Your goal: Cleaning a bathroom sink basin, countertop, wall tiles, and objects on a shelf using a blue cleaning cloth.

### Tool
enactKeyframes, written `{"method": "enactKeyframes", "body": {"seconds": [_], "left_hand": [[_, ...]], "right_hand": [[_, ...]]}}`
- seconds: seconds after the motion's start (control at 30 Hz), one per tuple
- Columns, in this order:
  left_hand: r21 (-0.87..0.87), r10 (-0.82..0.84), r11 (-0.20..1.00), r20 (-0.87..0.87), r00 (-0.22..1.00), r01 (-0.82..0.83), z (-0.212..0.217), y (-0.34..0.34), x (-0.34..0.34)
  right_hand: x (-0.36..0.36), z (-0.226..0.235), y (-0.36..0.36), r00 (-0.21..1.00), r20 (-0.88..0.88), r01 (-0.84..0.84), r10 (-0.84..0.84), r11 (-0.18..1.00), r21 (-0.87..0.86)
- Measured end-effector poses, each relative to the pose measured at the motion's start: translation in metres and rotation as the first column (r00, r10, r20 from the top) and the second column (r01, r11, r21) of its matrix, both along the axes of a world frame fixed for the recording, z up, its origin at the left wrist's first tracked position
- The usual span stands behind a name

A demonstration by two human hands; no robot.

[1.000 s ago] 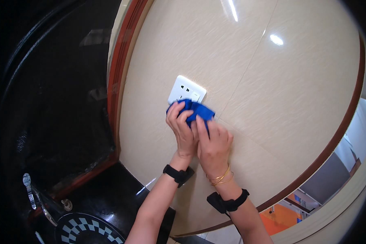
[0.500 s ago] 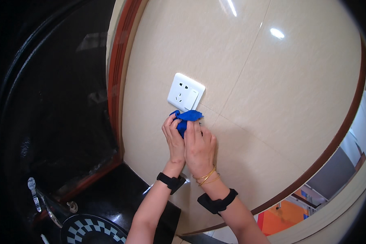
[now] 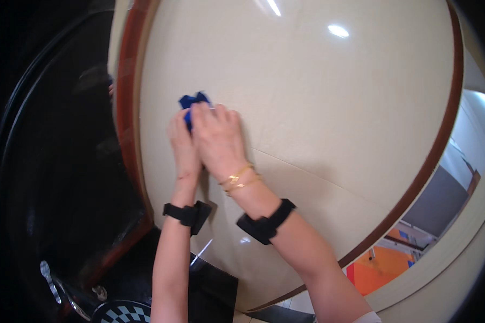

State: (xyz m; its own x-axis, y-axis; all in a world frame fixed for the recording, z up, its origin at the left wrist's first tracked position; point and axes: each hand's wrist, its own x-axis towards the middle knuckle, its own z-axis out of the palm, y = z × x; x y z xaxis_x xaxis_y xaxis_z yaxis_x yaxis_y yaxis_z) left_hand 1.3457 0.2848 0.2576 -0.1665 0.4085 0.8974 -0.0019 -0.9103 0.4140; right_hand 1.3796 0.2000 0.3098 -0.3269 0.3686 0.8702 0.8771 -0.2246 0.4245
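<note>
Near the lower edge, a black strap [image 3: 264, 223] is worn on the right forearm, and a second black strap [image 3: 187, 213] on the left; gold bracelets [image 3: 237, 180] are worn at the right wrist. The right hand [image 3: 218, 134] is overlapped on the left hand [image 3: 182, 148], left of the frame's centre. A bunched blue cloth [image 3: 195, 99] is gripped by the bent fingers of both, in front of the pale wall [image 3: 307, 107]; the left fingertips are partly hidden. At lower left, a metal tap [image 3: 50, 281] is seen beside the black worktop [image 3: 213, 285]. Farther off, an orange surface [image 3: 382, 269] is seen at lower right.
</note>
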Motion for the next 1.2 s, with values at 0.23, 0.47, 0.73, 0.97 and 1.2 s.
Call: {"method": "enactKeyframes", "body": {"seconds": [0.23, 0.47, 0.73, 0.97, 1.2], "left_hand": [[0.017, 0.137, 0.99, 0.063, 0.989, -0.139, -0.004, -0.03, 0.004], [0.196, 0.129, 0.973, -0.008, 0.992, -0.125, -0.033, -0.108, -0.001], [0.214, -0.125, 0.964, -0.155, 0.98, 0.156, -0.149, -0.214, 0.033], [-0.016, -0.35, 0.931, -0.329, 0.877, 0.366, -0.221, -0.262, 0.039], [-0.55, -0.753, 0.642, -0.32, 0.575, 0.534, -0.222, -0.308, 0.008]], "right_hand": [[0.002, -0.006, -0.03, 0.994, 0.031, 0.105, -0.108, 0.991, 0.078], [-0.003, -0.046, -0.111, 0.978, -0.083, 0.197, -0.189, 0.976, 0.093], [0.017, -0.159, -0.234, 0.886, -0.148, 0.429, -0.44, 0.898, -0.096], [0.033, -0.225, -0.284, 0.857, -0.315, 0.311, -0.408, 0.897, -0.315], [0.031, -0.227, -0.327, 0.799, -0.554, 0.066, -0.233, 0.95, -0.304]]}}
